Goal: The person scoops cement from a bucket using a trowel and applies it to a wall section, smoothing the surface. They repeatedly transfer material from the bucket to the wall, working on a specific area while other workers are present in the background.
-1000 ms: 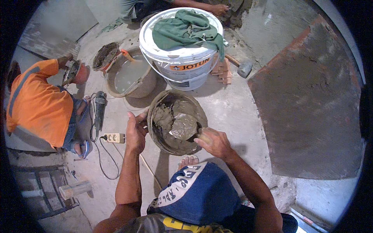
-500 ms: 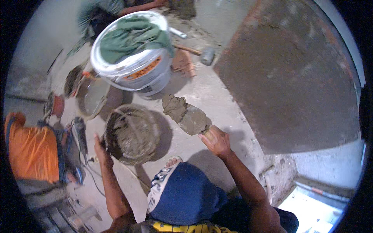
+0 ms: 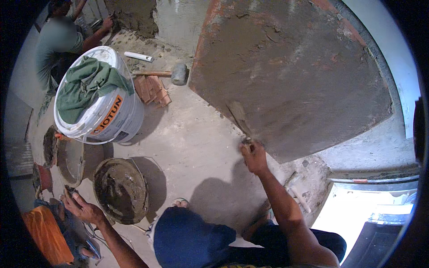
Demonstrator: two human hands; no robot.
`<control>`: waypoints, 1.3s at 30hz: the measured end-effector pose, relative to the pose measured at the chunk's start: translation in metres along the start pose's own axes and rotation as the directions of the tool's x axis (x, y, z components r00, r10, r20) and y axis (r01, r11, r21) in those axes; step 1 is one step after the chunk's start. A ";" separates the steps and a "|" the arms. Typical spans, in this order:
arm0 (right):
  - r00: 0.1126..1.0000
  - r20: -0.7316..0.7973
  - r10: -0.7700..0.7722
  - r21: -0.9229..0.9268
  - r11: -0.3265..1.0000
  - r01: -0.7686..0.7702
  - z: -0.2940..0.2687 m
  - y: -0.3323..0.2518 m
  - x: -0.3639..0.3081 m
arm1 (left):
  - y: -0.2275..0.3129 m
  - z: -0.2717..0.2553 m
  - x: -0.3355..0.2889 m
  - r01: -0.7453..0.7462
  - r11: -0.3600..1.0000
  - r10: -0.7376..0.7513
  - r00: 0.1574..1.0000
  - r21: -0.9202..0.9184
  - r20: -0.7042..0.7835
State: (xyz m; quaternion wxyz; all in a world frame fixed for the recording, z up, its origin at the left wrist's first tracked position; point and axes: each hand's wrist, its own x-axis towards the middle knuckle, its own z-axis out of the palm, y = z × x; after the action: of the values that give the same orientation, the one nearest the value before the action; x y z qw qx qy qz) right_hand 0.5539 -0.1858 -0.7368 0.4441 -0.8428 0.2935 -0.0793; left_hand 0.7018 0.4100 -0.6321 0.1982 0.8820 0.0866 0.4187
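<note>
My right hand (image 3: 254,157) is closed round the handle of a trowel (image 3: 238,117). The blade is turned nearly edge-on, at the lower edge of a wall area coated in grey-brown mortar (image 3: 304,85); whether it touches is hard to tell. My left hand (image 3: 84,209) is off to the left, fingers stretched out, beside a round bucket of wet mortar (image 3: 121,191). A small dark patch shows at its fingertips, too unclear to name.
A white pail (image 3: 129,117) carries a green cloth (image 3: 89,85). Beyond lie a mallet (image 3: 179,74), broken red tiles (image 3: 152,90) and a white pipe piece (image 3: 139,56). A second bucket (image 3: 70,163) stands left. One person (image 3: 60,49) works at the far wall; orange clothing (image 3: 47,234) shows lower left.
My right hand has brought the trowel to the coated wall; the lump of mortar on its blade no longer shows. My left hand has come off the bucket's side. The view has swung right.
</note>
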 end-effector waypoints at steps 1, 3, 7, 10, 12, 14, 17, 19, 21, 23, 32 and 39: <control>1.000 0.023 -0.017 -0.008 1.000 0.017 -0.008 -0.007 0.014 | 0.011 0.001 0.004 -0.107 0.994 0.107 0.993 0.020 -0.040; 0.997 0.077 0.019 -0.002 1.000 -0.019 -0.032 -0.027 0.033 | 0.094 -0.002 0.011 -0.206 0.974 0.209 0.978 -0.097 0.023; 0.968 0.197 0.158 0.182 0.964 -0.195 -0.078 -0.090 0.047 | 0.176 0.009 0.016 -0.286 0.868 0.306 0.952 -0.405 -0.014; 0.952 0.256 0.167 0.247 0.941 -0.231 -0.110 -0.128 0.049 | 0.214 0.014 0.016 -0.247 0.775 0.288 0.957 -0.581 -0.023; 0.941 0.280 0.191 0.223 0.940 -0.257 -0.132 -0.145 0.053 | 0.236 0.014 0.014 -0.192 0.659 0.326 0.944 -0.727 0.046; 0.945 0.275 0.176 0.216 0.947 -0.240 -0.154 -0.158 0.054 | 0.274 0.005 0.014 -0.088 0.548 0.360 0.922 -0.832 0.140; 0.944 0.243 0.224 0.149 0.953 -0.264 -0.186 -0.182 0.048 | 0.301 -0.016 0.027 -0.075 0.431 0.621 0.747 -0.899 0.236; 0.942 0.235 0.239 0.129 0.953 -0.274 -0.207 -0.188 0.041 | 0.318 -0.027 0.030 -0.001 0.369 0.681 0.681 -0.929 0.270; 0.947 0.213 0.239 0.084 0.961 -0.262 -0.227 -0.191 0.031 | 0.324 -0.037 0.040 0.041 0.327 0.721 0.634 -0.944 0.278; 0.957 0.170 0.234 0.019 0.970 -0.241 -0.240 -0.199 0.017 | 0.320 -0.048 0.045 0.056 0.317 0.736 0.615 -0.947 0.283; 0.956 0.163 -0.243 -0.442 0.849 0.291 -0.130 -0.048 -0.033 | 0.325 -0.077 0.065 0.044 0.331 0.763 0.576 -0.943 0.294; 0.985 0.080 -0.151 -0.349 0.922 0.170 -0.051 -0.037 0.034 | 0.375 -0.106 0.057 -0.121 0.195 0.979 -0.037 -0.973 0.200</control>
State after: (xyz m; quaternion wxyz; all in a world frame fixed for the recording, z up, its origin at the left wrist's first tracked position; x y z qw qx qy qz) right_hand 0.5770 -0.2246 -0.6814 0.2843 -0.9319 0.2216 -0.0396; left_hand 0.6511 0.1174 -0.3727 0.3104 0.6804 -0.6564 -0.0989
